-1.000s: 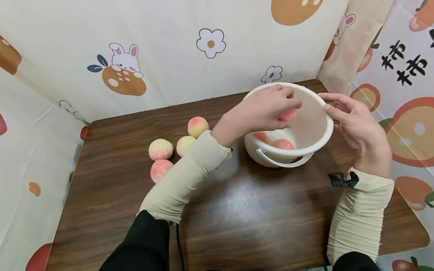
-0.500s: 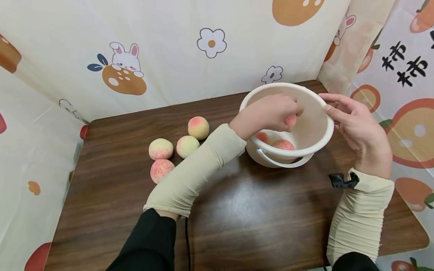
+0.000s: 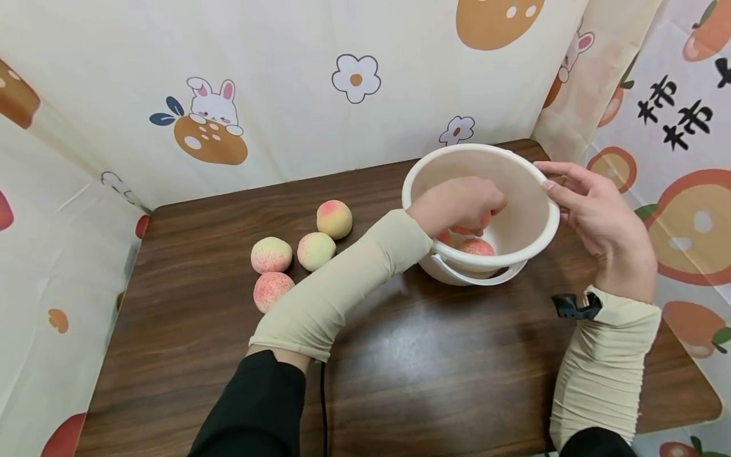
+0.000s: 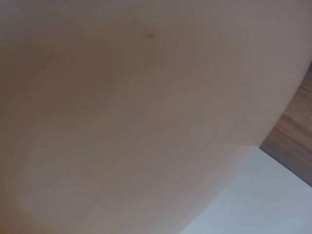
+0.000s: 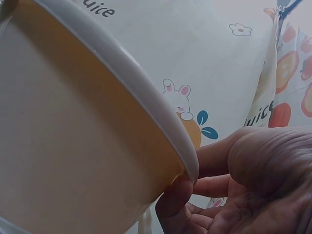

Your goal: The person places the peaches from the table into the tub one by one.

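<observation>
In the head view my left hand [image 3: 461,200] reaches down inside a white bucket [image 3: 525,219], its curled fingers around a peach [image 3: 485,220] that is mostly covered by them. Below that hand, another peach [image 3: 477,247] lies on the bucket's bottom, and part of a further one shows beside it. My right hand [image 3: 605,219] pinches the bucket's right rim between thumb and fingers; the right wrist view shows the rim [image 5: 141,97] in that pinch from outside. Skin fills most of the left wrist view, hiding the fingers there.
Several peaches [image 3: 271,255] stand in a loose group on the brown wooden table [image 3: 188,355], left of the bucket. The bucket's handle [image 3: 480,279] hangs at its front. A patterned curtain [image 3: 285,114] rises behind the table, and a black cable [image 3: 323,406] runs under the left sleeve.
My left hand has gone lower into the bucket with the peach, its forearm shifting right. The right hand keeps its hold on the rim.
</observation>
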The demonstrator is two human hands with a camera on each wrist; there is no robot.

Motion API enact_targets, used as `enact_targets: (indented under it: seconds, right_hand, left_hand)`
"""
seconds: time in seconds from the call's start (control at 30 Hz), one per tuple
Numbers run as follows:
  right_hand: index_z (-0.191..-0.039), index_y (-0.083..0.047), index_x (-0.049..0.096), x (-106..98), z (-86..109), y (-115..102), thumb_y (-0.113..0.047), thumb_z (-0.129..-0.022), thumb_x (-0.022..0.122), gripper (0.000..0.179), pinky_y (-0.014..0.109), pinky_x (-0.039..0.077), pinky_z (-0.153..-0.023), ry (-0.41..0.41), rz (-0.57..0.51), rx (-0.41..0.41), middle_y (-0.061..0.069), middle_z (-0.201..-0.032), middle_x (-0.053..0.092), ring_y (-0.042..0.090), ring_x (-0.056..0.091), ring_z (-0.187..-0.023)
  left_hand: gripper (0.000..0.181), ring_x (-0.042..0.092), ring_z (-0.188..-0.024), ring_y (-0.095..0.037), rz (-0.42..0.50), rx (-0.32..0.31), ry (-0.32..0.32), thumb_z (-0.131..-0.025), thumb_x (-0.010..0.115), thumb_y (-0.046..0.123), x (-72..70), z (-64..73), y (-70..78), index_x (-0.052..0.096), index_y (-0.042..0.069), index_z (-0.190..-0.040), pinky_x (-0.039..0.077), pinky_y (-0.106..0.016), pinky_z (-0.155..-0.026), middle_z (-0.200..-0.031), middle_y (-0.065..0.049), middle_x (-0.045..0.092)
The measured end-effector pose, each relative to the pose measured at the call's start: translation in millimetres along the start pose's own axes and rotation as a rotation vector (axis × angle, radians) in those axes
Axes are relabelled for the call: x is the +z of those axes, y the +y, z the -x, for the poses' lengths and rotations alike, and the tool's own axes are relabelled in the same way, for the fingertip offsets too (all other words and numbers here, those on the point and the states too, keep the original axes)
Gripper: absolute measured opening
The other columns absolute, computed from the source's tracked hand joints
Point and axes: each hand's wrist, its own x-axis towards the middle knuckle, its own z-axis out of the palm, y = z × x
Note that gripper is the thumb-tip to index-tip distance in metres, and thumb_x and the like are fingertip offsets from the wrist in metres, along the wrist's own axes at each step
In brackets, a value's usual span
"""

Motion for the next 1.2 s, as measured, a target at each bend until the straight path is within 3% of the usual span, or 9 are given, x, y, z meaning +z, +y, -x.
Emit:
enact_targets:
  seconds: [0.2, 0.43, 0.63, 0.73, 0.9, 1.13, 1.2]
  right_hand:
    - [-0.136, -0.012, 0.065, 3, -2.2, 0, -0.009, -0.102, 0.063, 0.034, 0.021, 0.059, -0.068, -0.013, -0.008, -0.020, -0.001, -0.108, 0.074, 0.009, 0.071, -0.094]
    - [-0.136, -0.013, 0.065, 2, -2.7, -1, -0.011, -0.102, 0.064, 0.034, 0.021, 0.060, -0.068, -0.007, 0.000, -0.006, -0.002, -0.106, 0.073, 0.009, 0.071, -0.094]
    - [-0.136, -0.014, 0.065, 0, 0.4, 2, -0.011, -0.102, 0.063, 0.034, 0.022, 0.060, -0.068, 0.001, 0.003, 0.006, -0.002, -0.107, 0.073, 0.009, 0.071, -0.095]
    - [-0.136, -0.013, 0.065, 0, 0.5, 1, -0.011, -0.102, 0.064, 0.034, 0.022, 0.060, -0.068, 0.005, 0.004, 0.001, -0.002, -0.107, 0.073, 0.009, 0.070, -0.094]
    - [-0.136, -0.013, 0.065, 1, -1.1, 0, -0.011, -0.102, 0.064, 0.034, 0.021, 0.060, -0.068, 0.008, 0.008, -0.004, -0.002, -0.107, 0.072, 0.009, 0.070, -0.094]
    - [-0.135, -0.014, 0.066, 2, -0.9, -1, -0.013, -0.101, 0.066, 0.034, 0.021, 0.059, -0.067, 0.023, 0.024, 0.016, -0.003, -0.104, 0.073, 0.008, 0.070, -0.093]
    - [-0.134, -0.015, 0.067, 1, 0.2, -1, -0.013, -0.101, 0.066, 0.033, 0.021, 0.059, -0.067, 0.026, 0.028, 0.022, -0.003, -0.104, 0.073, 0.008, 0.070, -0.092]
  left_hand:
    - [0.021, 0.050, -0.075, -0.011, 0.018, -0.025, -0.009, -0.086, 0.046, -0.001, 4.6, -2.0, -5.0, 0.053, 0.018, -0.089, 0.037, -0.021, -0.065, -0.079, 0.007, 0.050]
    - [0.016, 0.050, -0.088, -0.011, -0.066, -0.015, 0.041, -0.092, 0.056, 0.005, 9.3, -2.6, -6.3, 0.061, 0.018, -0.097, 0.040, -0.021, -0.075, -0.087, 0.010, 0.055]
    - [0.022, 0.049, -0.116, -0.020, -0.218, -0.006, 0.035, -0.097, 0.057, 0.014, 15.4, -4.8, -2.6, 0.068, 0.019, -0.116, 0.041, -0.028, -0.100, -0.117, 0.001, 0.063]
    - [0.027, 0.047, -0.125, -0.026, -0.289, -0.012, 0.039, -0.099, 0.055, 0.016, 15.0, -5.2, -0.8, 0.069, 0.019, -0.122, 0.043, -0.032, -0.104, -0.130, -0.007, 0.059]
    - [0.029, 0.044, -0.129, -0.026, -0.263, -0.070, 0.043, -0.100, 0.053, 0.010, 14.9, -2.7, -0.9, 0.068, 0.017, -0.123, 0.052, -0.033, -0.099, -0.136, -0.007, 0.055]
    - [0.028, 0.050, -0.122, -0.020, -0.230, -0.079, 0.027, -0.100, 0.050, 0.003, 16.2, -2.0, -1.4, 0.065, 0.014, -0.122, 0.042, -0.031, -0.108, -0.126, -0.002, 0.064]
    - [0.028, 0.049, -0.119, -0.019, -0.224, -0.082, 0.008, -0.099, 0.050, 0.003, 16.3, -2.4, -0.4, 0.064, 0.014, -0.121, 0.042, -0.030, -0.105, -0.126, -0.002, 0.063]
